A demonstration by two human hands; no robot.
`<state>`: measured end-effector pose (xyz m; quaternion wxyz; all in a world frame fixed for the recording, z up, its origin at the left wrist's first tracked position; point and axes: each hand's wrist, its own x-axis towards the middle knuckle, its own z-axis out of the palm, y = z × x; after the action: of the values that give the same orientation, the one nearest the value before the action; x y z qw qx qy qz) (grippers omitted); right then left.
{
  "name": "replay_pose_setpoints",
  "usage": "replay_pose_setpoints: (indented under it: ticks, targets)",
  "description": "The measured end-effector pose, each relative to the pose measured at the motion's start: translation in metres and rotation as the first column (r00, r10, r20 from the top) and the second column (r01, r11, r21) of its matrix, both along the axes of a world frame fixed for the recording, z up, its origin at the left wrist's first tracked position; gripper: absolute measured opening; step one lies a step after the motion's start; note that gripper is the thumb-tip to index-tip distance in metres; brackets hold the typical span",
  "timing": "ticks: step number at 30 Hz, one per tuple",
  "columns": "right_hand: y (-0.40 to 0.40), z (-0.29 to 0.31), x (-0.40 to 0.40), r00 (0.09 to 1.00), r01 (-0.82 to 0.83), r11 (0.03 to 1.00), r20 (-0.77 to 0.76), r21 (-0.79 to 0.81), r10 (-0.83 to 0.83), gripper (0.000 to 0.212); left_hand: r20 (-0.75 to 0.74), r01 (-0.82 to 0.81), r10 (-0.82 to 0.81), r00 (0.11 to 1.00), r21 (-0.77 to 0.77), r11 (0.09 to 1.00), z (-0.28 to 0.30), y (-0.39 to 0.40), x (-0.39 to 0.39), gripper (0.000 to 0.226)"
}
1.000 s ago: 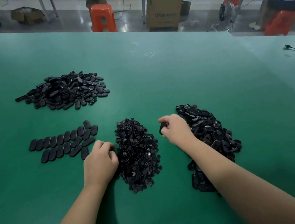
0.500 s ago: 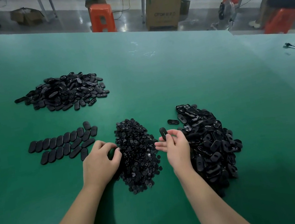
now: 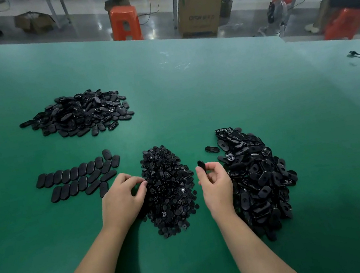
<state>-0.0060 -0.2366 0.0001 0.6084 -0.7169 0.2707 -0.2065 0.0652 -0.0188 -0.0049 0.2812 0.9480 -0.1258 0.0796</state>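
Your right hand (image 3: 216, 183) is clamped on one oval shell (image 3: 201, 165), pinched upright between thumb and fingertips, just left of the right-hand shell pile (image 3: 258, 177) and just off the right edge of the middle heap of small round pieces (image 3: 171, 186). Your left hand (image 3: 122, 198) sits at the left edge of that heap with its fingers curled in towards the thumb. It may already have a round piece pinched, but the fingertips blur into the black parts, so you cannot tell from this view.

By the look of it, you are at the pick-up step of an assembly: shell in one hand, insert being fetched with the other. Next, single out one round piece, lift it clear of the heap, and bring both hands together over the green table (image 3: 215, 96). Turn the shell so its open side faces the insert before you press it in. Once joined, it likely belongs with the laid-out rows (image 3: 78, 178) to the left, near the far pile (image 3: 78, 113).
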Motion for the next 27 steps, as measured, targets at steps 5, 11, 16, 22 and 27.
replay_pose_setpoints:
  ticks: [5, 11, 16, 22, 27]
  targets:
    - [0.000, -0.003, 0.001, 1.000, 0.015, 1.000, 0.017, -0.022, -0.015, 0.009, -0.014, 0.005, -0.005, 1.000, -0.004, 1.000, 0.001, 0.001, 0.001, 0.006]
    - [0.001, -0.006, 0.002, 1.000, -0.011, 0.998, 0.010, -0.056, 0.012, 0.032, -0.036, -0.008, 0.005, 0.999, -0.091, 0.996, 0.004, 0.001, -0.001, 0.014]
    - [0.002, -0.005, 0.003, 0.999, -0.025, 0.997, 0.019, -0.075, 0.027, 0.016, -0.104, -0.067, 0.036, 0.994, -0.308, 0.949, 0.003, 0.003, -0.002, 0.020]
    - [0.004, -0.002, 0.005, 1.000, 0.008, 0.997, 0.001, -0.080, -0.008, 0.014, -0.127, -0.241, 0.205, 0.971, -0.512, 0.824, 0.003, 0.005, -0.007, 0.019]
    - [0.004, -0.001, 0.003, 1.000, -0.008, 0.992, -0.005, -0.129, 0.007, 0.009, -0.174, -0.233, 0.157, 0.972, -0.641, 0.731, 0.016, -0.015, -0.009, 0.011]
